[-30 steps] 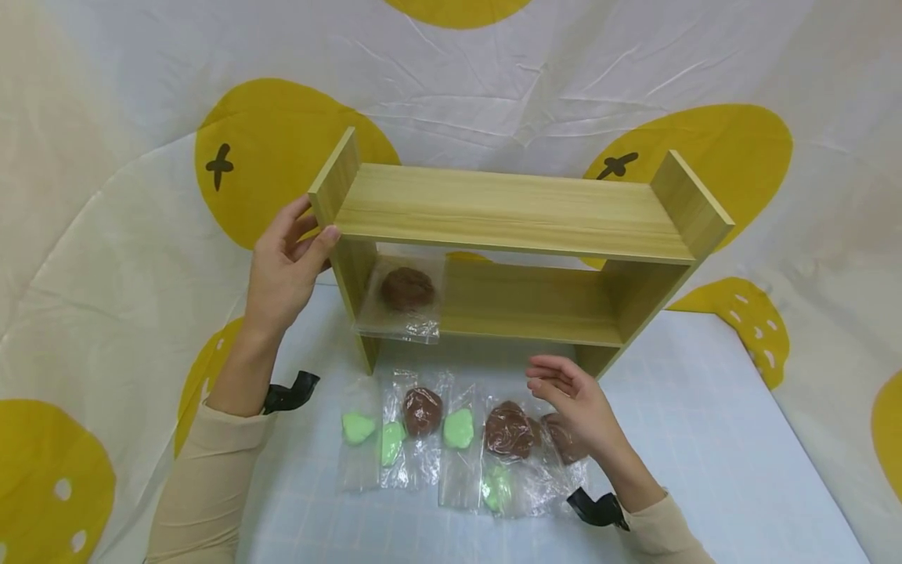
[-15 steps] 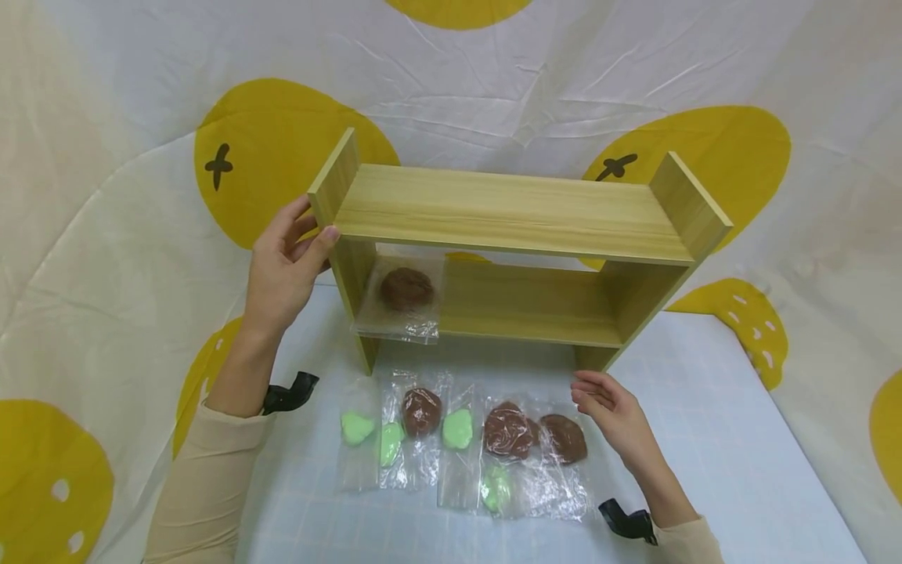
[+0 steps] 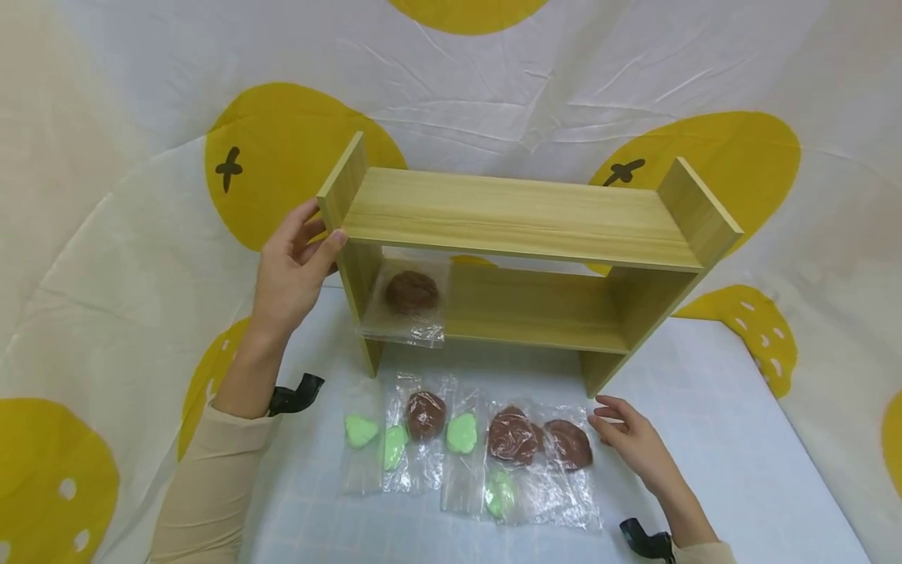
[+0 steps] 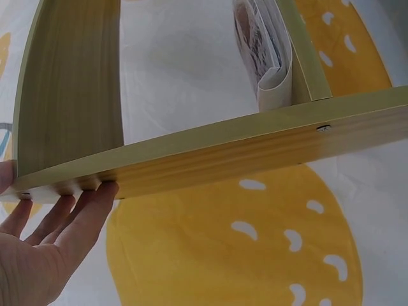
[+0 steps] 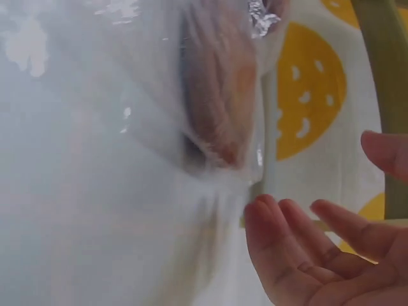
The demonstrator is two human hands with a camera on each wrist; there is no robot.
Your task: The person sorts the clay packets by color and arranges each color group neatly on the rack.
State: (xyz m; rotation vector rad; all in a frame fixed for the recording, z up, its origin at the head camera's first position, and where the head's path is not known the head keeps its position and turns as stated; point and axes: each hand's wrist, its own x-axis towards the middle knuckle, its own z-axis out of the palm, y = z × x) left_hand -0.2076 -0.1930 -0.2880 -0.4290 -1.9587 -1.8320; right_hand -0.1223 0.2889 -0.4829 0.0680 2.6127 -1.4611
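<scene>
A two-tier wooden shelf (image 3: 521,215) stands at the back of the table. My left hand (image 3: 290,274) holds its left side panel, thumb over the front edge and fingertips against the outer face (image 4: 48,245). On the middle board lies a clear bag with a brown round lump (image 3: 412,293), its front edge overhanging. My right hand (image 3: 637,442), fingers loosely bent and holding nothing, hovers beside the rightmost brown lump in a clear bag (image 3: 568,445). The right wrist view shows the hand (image 5: 325,255) apart from that bag.
Several clear bags lie in a row before the shelf. Some hold green lumps (image 3: 462,433), others brown lumps (image 3: 426,415); those on the right overlap. A pale checked cloth (image 3: 733,470) covers the table. Behind hangs a white curtain (image 3: 479,102) with yellow shapes.
My right hand has moved right and toward me, from above the rightmost bags to beside them, uncovering the right brown lump. The left hand keeps its hold on the shelf.
</scene>
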